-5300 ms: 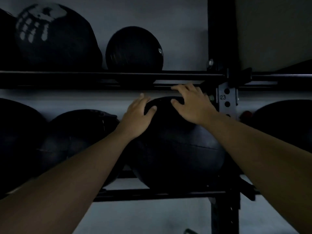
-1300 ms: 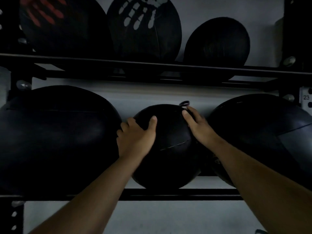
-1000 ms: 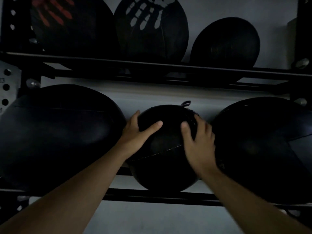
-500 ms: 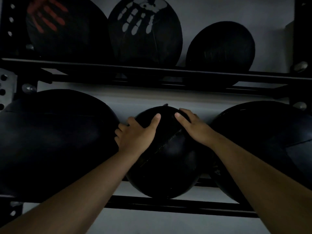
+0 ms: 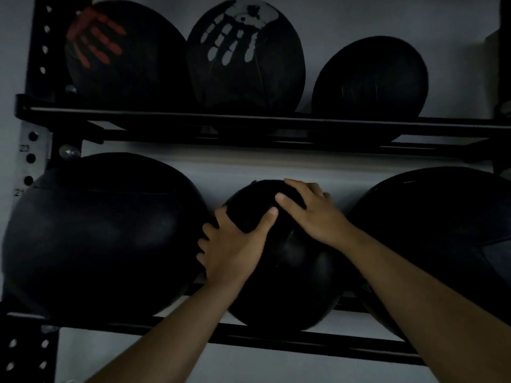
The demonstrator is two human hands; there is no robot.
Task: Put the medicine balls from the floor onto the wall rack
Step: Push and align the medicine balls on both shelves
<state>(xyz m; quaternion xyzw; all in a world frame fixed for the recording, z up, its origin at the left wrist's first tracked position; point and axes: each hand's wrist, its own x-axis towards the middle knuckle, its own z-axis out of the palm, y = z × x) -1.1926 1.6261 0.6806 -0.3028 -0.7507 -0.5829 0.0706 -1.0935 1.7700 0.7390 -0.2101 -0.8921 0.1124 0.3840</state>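
A small black medicine ball (image 5: 293, 275) rests on the lower rails of the black wall rack (image 5: 276, 340), between two larger black balls. My left hand (image 5: 235, 244) lies on its upper left side with fingers wrapped around it. My right hand (image 5: 312, 214) presses on its top right, fingers spread over the crown. Both hands hold this ball.
A big black ball (image 5: 102, 233) sits left of it and another (image 5: 442, 244) right of it. The upper shelf (image 5: 249, 123) carries a ball with a red handprint (image 5: 121, 51), one with a white handprint (image 5: 243, 56) and a plain one (image 5: 370, 78). A perforated upright (image 5: 30, 161) stands at left.
Five seconds ago my hands were on a larger ball further right. Over the last second they have shifted their grip on the small middle ball, and it has turned a little under them.
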